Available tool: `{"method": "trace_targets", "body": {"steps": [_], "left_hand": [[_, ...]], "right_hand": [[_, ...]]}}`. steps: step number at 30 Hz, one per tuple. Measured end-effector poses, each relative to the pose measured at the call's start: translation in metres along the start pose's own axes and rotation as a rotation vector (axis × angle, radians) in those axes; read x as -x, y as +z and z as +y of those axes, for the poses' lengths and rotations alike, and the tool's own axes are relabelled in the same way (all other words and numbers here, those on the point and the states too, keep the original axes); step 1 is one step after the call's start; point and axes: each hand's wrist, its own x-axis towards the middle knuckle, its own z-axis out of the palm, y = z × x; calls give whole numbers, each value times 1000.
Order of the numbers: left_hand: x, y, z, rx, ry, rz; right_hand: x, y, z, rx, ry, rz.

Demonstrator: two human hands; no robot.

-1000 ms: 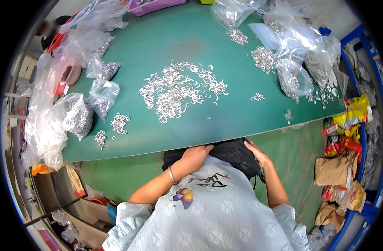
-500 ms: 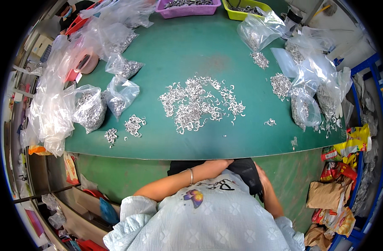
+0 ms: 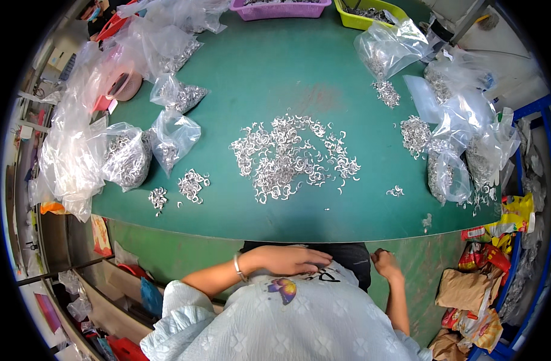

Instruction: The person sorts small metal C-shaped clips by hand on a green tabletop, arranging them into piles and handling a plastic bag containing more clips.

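Observation:
My left hand (image 3: 296, 260) rests flat across my lap below the table edge, its fingers stretched out over the light shirt (image 3: 311, 313) and dark trousers. A silver bangle (image 3: 237, 267) circles that wrist. Beside my right thigh, my right hand (image 3: 386, 263) is curled closed; whatever it may hold is hidden. Both hands are off the green table (image 3: 275, 222). On the table in front of me lies a wide loose heap of small curved silver metal pieces (image 3: 278, 174). Smaller piles (image 3: 193, 186) lie to its left, and others (image 3: 416, 135) to its right.
Clear plastic bags (image 3: 128, 156) of metal pieces crowd the left side; more bags (image 3: 450, 174) stand at the right. A purple basket (image 3: 281, 11) and a yellow-green basket (image 3: 360, 21) sit at the far edge. A blue rack (image 3: 522, 240) and packages (image 3: 468, 289) flank the right.
My left hand has moved slightly nearer my body and now lies flat in full view. My right hand has come out beside my thigh, curled. The view has shifted a little.

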Motion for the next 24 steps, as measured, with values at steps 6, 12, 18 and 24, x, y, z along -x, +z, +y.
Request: {"method": "trace_targets", "body": {"steps": [6,12,18,24], "left_hand": [[-15,-18,35,-526,31,556],[-38,-22,24,-774,-43,789],[-16,-21,12,-675,-97,983],[-24,-20,23,-691,-63,1020]], "right_hand": [[59,-147,-141,-509,-615,-78],[-11,-140,-202,39,-650,640],[9,-129,-206,55,-733,368],[18,-120,-193,81,-679,392]]}}
